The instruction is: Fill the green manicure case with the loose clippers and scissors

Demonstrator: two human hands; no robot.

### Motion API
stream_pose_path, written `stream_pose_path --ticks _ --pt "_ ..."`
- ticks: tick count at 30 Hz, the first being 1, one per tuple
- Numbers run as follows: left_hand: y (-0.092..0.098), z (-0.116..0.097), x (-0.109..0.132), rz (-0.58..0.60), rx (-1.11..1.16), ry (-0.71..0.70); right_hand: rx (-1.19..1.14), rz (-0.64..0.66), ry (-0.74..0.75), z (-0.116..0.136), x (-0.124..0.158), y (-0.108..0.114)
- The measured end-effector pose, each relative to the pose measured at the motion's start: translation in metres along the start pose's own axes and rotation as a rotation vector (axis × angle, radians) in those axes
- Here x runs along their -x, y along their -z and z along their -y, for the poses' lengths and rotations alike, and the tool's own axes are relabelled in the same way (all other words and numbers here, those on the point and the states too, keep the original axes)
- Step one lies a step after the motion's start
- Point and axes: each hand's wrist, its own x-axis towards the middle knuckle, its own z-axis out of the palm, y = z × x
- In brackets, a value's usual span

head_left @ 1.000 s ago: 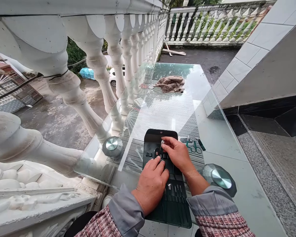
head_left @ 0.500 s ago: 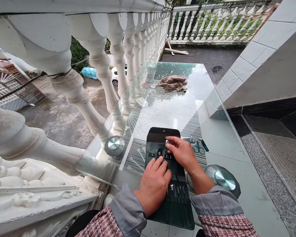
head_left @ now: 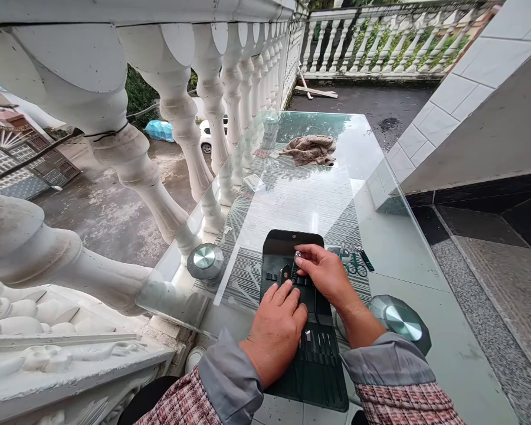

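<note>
Head-height view, forward and down, onto a glass table (head_left: 393,248) on a balcony, close beside a white balustrade (head_left: 177,118).

Open on the glass, straight ahead of the body: a black tool case (head_left: 292,241), long axis running away from the wearer, top flap farthest off.

Left hand (head_left: 277,327) laid flat, palm down, on the middle of the case. Fingers loosely together, pointing forward, gripping nothing. Fingertips up against the upper band of loops.

Right hand (head_left: 325,277) just beyond and to the right, thumb and forefinger pinched narrow on a small metal tool (head_left: 297,257). Slim, silver tip uppermost, lower end down at the band of loops near the case's middle line. Long axis close to the case's own, raised a little off the fabric. Placed left of the right palm and just ahead of the left fingertips, held by the right hand alone. Lower end seated in a loop or free of it: too small to tell.

Nearer the body, beside the left wrist, a row of thin tools (head_left: 318,342) tucked in the case's lower band. Just right of the case, green-handled scissors (head_left: 356,268) on the glass. At the near left corner, a round steel cap (head_left: 205,258). Far up the table, well apart, a crumpled brown cloth (head_left: 310,149).
</note>
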Motion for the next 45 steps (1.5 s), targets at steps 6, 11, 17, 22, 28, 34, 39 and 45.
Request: stream_pose_path --ticks 6,11,17,22,28,34,39,45 --pt "0.000 0.000 0.001 0.009 -0.012 -0.005 0.024 -0.090 0.075 0.003 0.002 0.001" --pt "-0.003 0.001 0.002 -0.003 -0.025 -0.012 0.057 -0.151 0.065 0.000 0.001 0.021" --pt "-0.003 0.001 0.002 -0.008 -0.037 -0.024 0.099 -0.096 0.029 -0.008 0.002 0.030" --pt "-0.004 0.000 0.001 -0.014 -0.030 -0.013 0.079 -0.081 0.030 -0.006 0.003 0.027" --pt "-0.002 0.000 0.000 -0.017 -0.023 -0.012 0.128 -0.046 0.030 -0.006 0.003 0.025" --pt "-0.002 0.000 0.000 0.000 -0.023 -0.016 0.328 0.017 0.071 -0.005 0.004 0.028" --pt "-0.002 0.000 0.000 0.015 -0.023 -0.007 0.656 0.002 0.332 -0.002 0.009 0.028" --pt "-0.003 0.001 0.002 0.008 -0.025 -0.022 0.753 0.051 0.395 -0.001 0.013 0.032"
